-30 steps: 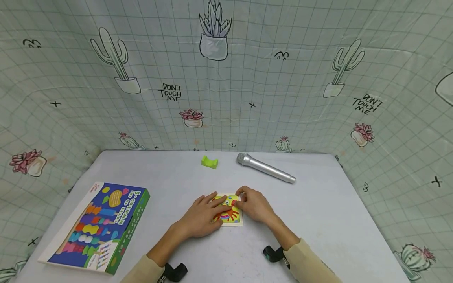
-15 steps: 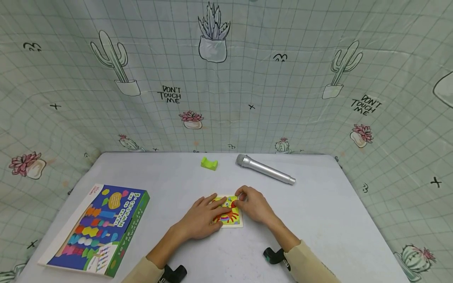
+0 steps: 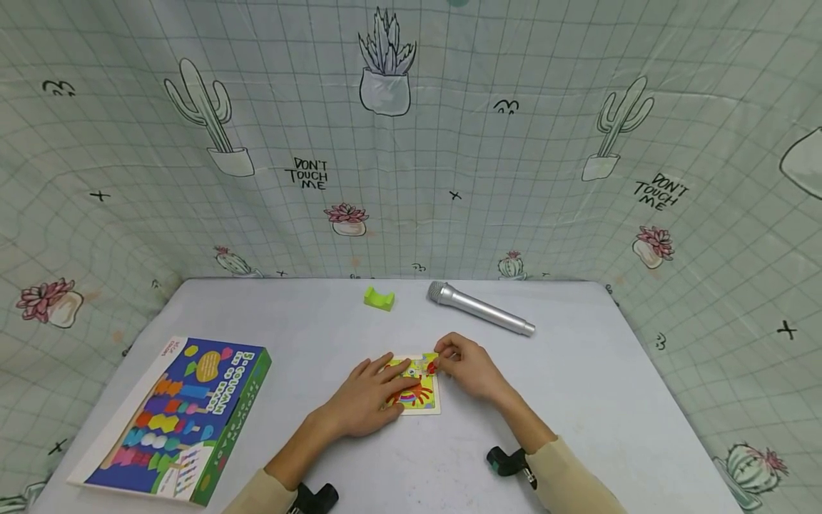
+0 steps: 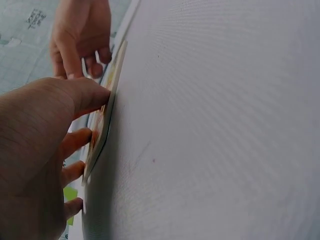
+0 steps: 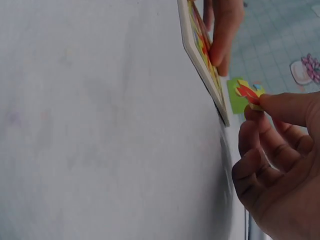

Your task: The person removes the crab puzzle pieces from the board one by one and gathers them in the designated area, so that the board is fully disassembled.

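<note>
A: Item one, with location?

B: Small square puzzle board (image 3: 425,409), pale rim, red crab printed on yellow; mid-bench (image 3: 578,385), partly covered by the left hand (image 3: 366,398).

A: Condition of that hand?

B: Fingers spread over the printed face, thumb towards the near edge.

A: Item two?

B: Small flat puzzle piece (image 5: 248,92), yellow and red, thin, perhaps wood or card. Held at one end between thumb and forefinger of the right hand (image 3: 472,370), at the board's far right corner.

A: Principal hazard?

B: Loss of the piece, I judge. The pinch takes only a little of it; a slack or twisting grip could let it drop.

A: Secondary?

B: Disturbed neighbours. Should the left hand drag sideways, or the piece catch its surroundings, adjoining parts could lift. Whether they sit firmly cannot be told. A push at the corner might also skid the board, were the left hand too light.

A: Remaining stock?

B: One silver cylindrical microphone (image 3: 481,308), beyond the right hand; a round body, so a forward knock could roll it. One lime-green notched block (image 3: 379,299), beyond the board; slight risk.
</note>
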Demonstrator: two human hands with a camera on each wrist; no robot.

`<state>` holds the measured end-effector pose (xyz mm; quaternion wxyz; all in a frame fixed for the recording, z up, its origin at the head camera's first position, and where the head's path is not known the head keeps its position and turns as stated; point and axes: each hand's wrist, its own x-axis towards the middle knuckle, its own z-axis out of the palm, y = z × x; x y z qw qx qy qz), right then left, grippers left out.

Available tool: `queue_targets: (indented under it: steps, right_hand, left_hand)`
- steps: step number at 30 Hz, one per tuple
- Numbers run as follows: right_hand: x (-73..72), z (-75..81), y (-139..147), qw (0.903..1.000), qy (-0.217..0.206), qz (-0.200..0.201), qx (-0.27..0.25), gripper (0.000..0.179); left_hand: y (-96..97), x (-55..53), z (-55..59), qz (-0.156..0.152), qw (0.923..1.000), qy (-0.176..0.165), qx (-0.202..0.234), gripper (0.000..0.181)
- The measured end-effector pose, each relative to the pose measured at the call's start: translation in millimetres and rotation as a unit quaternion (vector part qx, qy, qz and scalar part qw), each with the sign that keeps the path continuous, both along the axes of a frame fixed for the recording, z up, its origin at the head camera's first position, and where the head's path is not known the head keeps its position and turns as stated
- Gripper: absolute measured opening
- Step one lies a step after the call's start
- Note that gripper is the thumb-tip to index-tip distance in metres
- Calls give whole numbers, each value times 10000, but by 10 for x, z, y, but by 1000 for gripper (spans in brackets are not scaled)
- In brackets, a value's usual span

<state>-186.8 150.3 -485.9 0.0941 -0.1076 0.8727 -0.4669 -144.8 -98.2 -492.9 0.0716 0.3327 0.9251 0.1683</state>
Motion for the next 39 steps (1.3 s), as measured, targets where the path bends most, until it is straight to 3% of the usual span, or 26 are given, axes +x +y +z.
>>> queue_targets:
  steps: [8,18,39]
  right_hand:
    - [-47,16,472,9990,-102,-435,-83,19]
    - [-85,-19,968,9953,94,-711,657,19]
    - [-142,-103,1088,9913,315,-793,998,17]
  left_hand:
    - [6,0,-23,0,10000,-10,-54,48]
    - [1,4,-33,-76,10000,0,19,49]
    - [-9,11,5,-71,10000,14,64,48]
